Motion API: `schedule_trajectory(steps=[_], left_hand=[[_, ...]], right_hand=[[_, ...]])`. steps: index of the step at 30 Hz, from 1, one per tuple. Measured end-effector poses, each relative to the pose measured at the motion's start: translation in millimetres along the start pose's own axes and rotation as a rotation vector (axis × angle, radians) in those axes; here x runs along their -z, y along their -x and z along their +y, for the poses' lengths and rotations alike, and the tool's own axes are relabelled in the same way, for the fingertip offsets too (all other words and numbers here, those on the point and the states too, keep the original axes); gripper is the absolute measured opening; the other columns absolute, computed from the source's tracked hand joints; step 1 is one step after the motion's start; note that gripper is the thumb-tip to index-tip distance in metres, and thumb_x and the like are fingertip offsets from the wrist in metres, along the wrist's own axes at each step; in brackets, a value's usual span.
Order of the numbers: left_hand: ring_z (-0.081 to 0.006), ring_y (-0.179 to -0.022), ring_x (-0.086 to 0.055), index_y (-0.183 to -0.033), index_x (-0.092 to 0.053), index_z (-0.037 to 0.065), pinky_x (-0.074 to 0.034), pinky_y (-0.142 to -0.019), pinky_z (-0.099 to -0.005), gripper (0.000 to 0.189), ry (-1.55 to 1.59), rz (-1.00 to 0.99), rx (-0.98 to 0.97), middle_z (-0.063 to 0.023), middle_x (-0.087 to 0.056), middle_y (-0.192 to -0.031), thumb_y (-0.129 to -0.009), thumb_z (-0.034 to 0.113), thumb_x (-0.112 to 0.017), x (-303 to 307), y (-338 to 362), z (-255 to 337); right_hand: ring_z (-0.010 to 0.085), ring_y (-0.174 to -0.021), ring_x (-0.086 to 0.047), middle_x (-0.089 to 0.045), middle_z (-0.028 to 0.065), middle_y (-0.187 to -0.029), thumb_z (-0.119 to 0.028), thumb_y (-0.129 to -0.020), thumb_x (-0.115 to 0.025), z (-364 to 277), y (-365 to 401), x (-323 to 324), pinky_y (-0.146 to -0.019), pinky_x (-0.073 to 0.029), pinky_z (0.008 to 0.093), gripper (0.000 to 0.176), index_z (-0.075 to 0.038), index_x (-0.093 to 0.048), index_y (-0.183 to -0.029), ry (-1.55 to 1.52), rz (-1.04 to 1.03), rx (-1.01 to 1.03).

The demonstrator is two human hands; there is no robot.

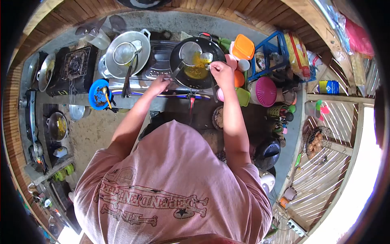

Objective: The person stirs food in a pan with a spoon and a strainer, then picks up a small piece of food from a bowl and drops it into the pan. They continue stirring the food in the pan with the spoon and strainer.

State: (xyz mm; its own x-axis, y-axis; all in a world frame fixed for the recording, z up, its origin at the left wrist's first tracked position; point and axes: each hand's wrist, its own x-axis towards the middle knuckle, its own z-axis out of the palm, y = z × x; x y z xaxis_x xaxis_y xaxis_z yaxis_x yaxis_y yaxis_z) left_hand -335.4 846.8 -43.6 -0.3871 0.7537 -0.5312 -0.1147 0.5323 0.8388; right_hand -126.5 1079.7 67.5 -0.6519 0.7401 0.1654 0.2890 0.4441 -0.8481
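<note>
A black wok [177, 51] sits on the stove, with yellow oily food [196, 72] in its bottom. My left hand [160, 85] is closed round the dark handle of a mesh strainer [190, 52], whose round basket is over the wok's left half. At the wok's right side my right hand [222, 74] has its fingers pinched together on a metal ladle [206, 57]. The ladle's bowl lies beside the strainer, over orange-yellow bits. My right palm hides part of the grip.
Left of the wok stands a large aluminium pot [143, 49] with another strainer [123, 53] in it. A blue bowl [96, 106] with a spoon is at the counter's front edge. Orange, pink and green containers [243, 46] and a blue crate [266, 75] crowd the right side.
</note>
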Motion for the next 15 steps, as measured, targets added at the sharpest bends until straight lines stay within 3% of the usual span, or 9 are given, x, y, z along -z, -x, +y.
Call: schedule_trajectory(steps=[4, 10, 15], left_hand=[[-0.0069, -0.073, -0.057, -0.126, -0.061, 0.009, -0.049, -0.064, -0.0237, 0.031, 0.120, -0.023, 0.032, 0.0027, -0.064, -0.094, -0.101, 0.027, -0.057, -2.4, -4.6, -11.2], [-0.0078, -0.067, -0.059, -0.112, -0.064, 0.011, -0.048, -0.062, -0.0232, 0.022, 0.223, -0.040, 0.072, 0.0016, -0.064, -0.089, -0.102, 0.029, -0.056, -8.0, 6.8, -5.7], [-0.0054, -0.062, -0.059, -0.108, -0.062, 0.010, -0.046, -0.056, -0.0205, 0.028, 0.271, -0.071, 0.068, 0.0019, -0.068, -0.083, -0.103, 0.037, -0.057, -12.0, 6.5, -10.1]], right_hand=[[0.0194, -0.081, -0.075, -0.075, 0.0136, -0.089, -0.007, -0.084, -0.073, -13.1, -12.1, -3.0, -0.076, -0.058, 0.0307, 0.012, 0.001, -0.074, -0.094, 0.061, -0.017, 0.051], [0.0196, -0.080, -0.075, -0.075, 0.0130, -0.086, -0.007, -0.084, -0.073, -51.8, -22.3, 0.9, -0.073, -0.058, 0.0308, 0.011, 0.000, -0.074, -0.093, 0.104, 0.038, 0.086], [0.0200, -0.077, -0.075, -0.075, 0.0124, -0.084, -0.007, -0.084, -0.072, -50.3, -34.3, -0.8, -0.071, -0.058, 0.0309, 0.010, -0.002, -0.074, -0.093, 0.105, 0.058, 0.153]])
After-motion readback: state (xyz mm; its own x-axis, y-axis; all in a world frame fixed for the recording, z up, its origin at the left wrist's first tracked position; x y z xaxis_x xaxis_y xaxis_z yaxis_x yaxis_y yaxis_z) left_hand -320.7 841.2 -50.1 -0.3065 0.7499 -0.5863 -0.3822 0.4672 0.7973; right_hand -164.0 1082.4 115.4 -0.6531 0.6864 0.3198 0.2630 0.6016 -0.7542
